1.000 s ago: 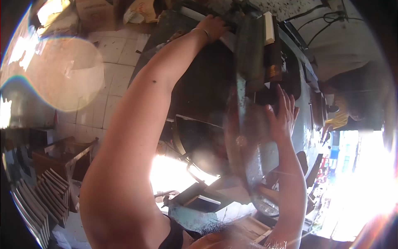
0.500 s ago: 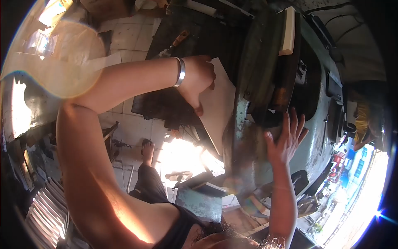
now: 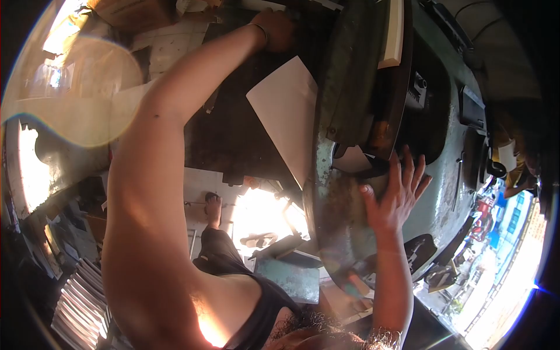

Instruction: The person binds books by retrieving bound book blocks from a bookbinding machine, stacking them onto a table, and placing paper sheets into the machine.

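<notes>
My left hand [image 3: 276,30] reaches to the far end of a dark flat board [image 3: 233,134]; its fingers are too dark and blurred to make out. Nearer than that hand, a pale sheet [image 3: 286,111] lies at a slant on the dark board, its edge against a green metal machine [image 3: 449,192]. My right hand [image 3: 398,195] rests on the machine with its fingers spread, just below a dark opening. A light wooden strip [image 3: 392,41] runs along the machine's upper part, above a brown patch [image 3: 380,131].
At the lower left stands a stack of pale sheets [image 3: 80,303]. A cardboard box [image 3: 137,14] is at the upper left. A green plate [image 3: 289,279] lies near my body. Another person [image 3: 516,166] is at the far right.
My left hand was at the far end, came back over the pale sheet, and has moved away again, leaving the sheet on the board. My right hand has stayed spread on the machine.
</notes>
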`<act>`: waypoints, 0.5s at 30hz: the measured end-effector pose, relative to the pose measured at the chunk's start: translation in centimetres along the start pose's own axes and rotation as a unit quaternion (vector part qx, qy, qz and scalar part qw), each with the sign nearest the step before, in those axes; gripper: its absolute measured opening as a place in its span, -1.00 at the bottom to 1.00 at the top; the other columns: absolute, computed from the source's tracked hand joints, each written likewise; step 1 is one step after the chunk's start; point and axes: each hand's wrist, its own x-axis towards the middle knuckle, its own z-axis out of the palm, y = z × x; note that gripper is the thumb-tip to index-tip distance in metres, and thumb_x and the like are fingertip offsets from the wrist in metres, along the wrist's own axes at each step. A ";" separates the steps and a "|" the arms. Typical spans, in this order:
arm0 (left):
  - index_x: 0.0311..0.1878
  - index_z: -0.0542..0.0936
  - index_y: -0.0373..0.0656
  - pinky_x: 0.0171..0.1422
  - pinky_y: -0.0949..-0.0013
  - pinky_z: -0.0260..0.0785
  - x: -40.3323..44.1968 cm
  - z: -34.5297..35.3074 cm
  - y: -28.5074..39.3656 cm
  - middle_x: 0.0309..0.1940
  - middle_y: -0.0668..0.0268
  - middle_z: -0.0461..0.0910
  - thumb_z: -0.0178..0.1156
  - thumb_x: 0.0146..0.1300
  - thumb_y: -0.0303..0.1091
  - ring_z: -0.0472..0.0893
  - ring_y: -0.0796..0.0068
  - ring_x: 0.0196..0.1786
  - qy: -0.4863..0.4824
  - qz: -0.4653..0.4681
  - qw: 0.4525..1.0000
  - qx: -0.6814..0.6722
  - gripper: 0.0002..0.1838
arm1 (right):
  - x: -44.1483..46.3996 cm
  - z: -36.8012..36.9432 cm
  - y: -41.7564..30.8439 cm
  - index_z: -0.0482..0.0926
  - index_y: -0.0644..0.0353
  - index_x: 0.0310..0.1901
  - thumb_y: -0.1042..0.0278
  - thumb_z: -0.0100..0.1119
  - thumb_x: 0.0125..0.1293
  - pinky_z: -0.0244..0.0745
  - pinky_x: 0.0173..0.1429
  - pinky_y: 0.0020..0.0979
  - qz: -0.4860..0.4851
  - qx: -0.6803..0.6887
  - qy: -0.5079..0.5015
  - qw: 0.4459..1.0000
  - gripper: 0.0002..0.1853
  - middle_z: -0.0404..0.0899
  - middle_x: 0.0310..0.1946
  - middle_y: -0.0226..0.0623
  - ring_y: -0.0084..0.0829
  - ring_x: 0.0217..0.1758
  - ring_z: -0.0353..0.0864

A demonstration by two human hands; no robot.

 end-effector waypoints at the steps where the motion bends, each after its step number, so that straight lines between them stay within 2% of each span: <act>1: 0.36 0.55 0.00 0.25 0.04 0.53 -0.1 -0.4 0.0 0.18 0.08 0.68 0.11 0.35 -0.18 0.67 0.14 0.20 -0.013 0.015 1.000 0.012 -0.49 | 0.1 0.0 -0.2 0.32 -0.16 0.56 -0.86 -0.17 0.11 -0.38 0.62 0.46 0.002 -0.002 -0.001 1.000 0.15 0.23 0.56 -0.13 0.20 0.70 -0.08; 4: 0.34 0.52 -0.24 0.30 -0.02 0.48 2.1 1.2 -0.6 0.16 -0.01 0.66 0.16 0.42 -0.13 0.65 0.13 0.23 -0.090 0.034 0.993 0.064 -0.47 | 0.2 0.1 -0.1 0.32 -0.16 0.56 -0.89 -0.19 0.07 -0.38 0.62 0.46 0.002 0.015 0.007 1.000 0.18 0.25 0.55 -0.12 0.21 0.69 -0.06; 5: 0.33 0.54 -0.24 0.32 -0.06 0.46 1.8 0.2 -0.2 0.17 -0.03 0.64 0.16 0.39 -0.13 0.64 0.08 0.24 -0.103 0.031 0.993 0.053 -0.47 | 0.2 -0.1 -0.1 0.32 0.04 0.54 -0.85 -0.29 0.18 -0.38 0.62 0.42 -0.005 0.004 0.001 1.000 0.18 0.21 0.59 -0.14 0.16 0.72 -0.10; 7: 0.29 0.57 -0.24 0.35 -0.14 0.41 1.5 -1.2 0.3 0.21 -0.08 0.62 0.16 0.32 -0.14 0.63 -0.04 0.26 -0.131 0.022 0.991 0.030 -0.45 | 0.5 -0.1 -0.1 0.30 0.03 0.56 -0.85 -0.30 0.18 -0.37 0.62 0.43 -0.001 0.017 0.004 1.000 0.19 0.21 0.59 -0.14 0.16 0.72 -0.09; 8: 0.25 0.60 -0.24 0.34 -0.14 0.42 1.5 -0.4 0.5 0.19 -0.07 0.63 0.15 0.33 -0.13 0.65 -0.03 0.24 -0.094 0.008 0.995 0.010 -0.49 | 0.4 0.0 -0.1 0.30 0.02 0.56 -0.86 -0.30 0.18 -0.37 0.62 0.43 0.000 0.023 0.005 1.000 0.19 0.21 0.59 -0.14 0.16 0.71 -0.08; 9: 0.20 0.63 -0.23 0.33 -0.14 0.43 1.5 0.2 0.4 0.16 -0.05 0.65 0.14 0.34 -0.12 0.66 -0.02 0.22 -0.052 -0.006 0.999 -0.008 -0.51 | 0.5 0.0 -0.1 0.24 -0.18 0.61 -0.89 -0.20 0.07 -0.37 0.62 0.46 0.004 0.036 0.014 0.999 0.20 0.24 0.57 -0.11 0.21 0.69 -0.05; 10: 0.16 0.65 -0.23 0.33 -0.13 0.44 1.2 0.4 0.4 0.14 -0.03 0.67 0.12 0.35 -0.11 0.68 -0.02 0.19 -0.010 -0.023 0.999 -0.028 -0.53 | 0.4 0.0 -0.1 0.23 -0.19 0.61 -0.89 -0.19 0.07 -0.38 0.62 0.45 0.010 0.036 0.009 0.999 0.20 0.24 0.57 -0.12 0.20 0.69 -0.05; 12: 0.27 0.60 -0.13 0.24 -0.03 0.52 3.7 1.8 -1.6 0.13 0.00 0.69 0.09 0.36 -0.16 0.71 0.04 0.15 -0.080 0.070 0.994 0.031 -0.53 | 0.4 -0.3 -0.2 0.21 -0.19 0.62 -0.88 -0.18 0.06 -0.40 0.63 0.45 0.015 0.028 0.016 0.999 0.20 0.24 0.57 -0.13 0.18 0.70 -0.05; 14: 0.27 0.60 -0.10 0.19 0.01 0.57 4.5 2.9 -2.4 0.07 0.01 0.72 0.08 0.35 -0.20 0.73 0.04 0.10 -0.082 0.059 0.995 0.013 -0.54 | 0.2 -0.4 -0.3 0.20 -0.20 0.62 -0.84 -0.09 0.06 -0.41 0.64 0.43 0.020 0.026 0.017 0.999 0.19 0.25 0.57 -0.15 0.14 0.70 -0.04; 15: 0.22 0.63 -0.13 0.17 0.00 0.57 4.6 3.5 -2.0 0.03 0.00 0.74 0.08 0.35 -0.22 0.74 0.02 0.07 -0.053 0.007 0.998 -0.038 -0.56 | 0.1 -0.3 -0.4 0.20 -0.20 0.61 -0.83 -0.07 0.06 -0.41 0.64 0.42 0.023 0.026 0.017 0.999 0.18 0.25 0.57 -0.15 0.13 0.70 -0.04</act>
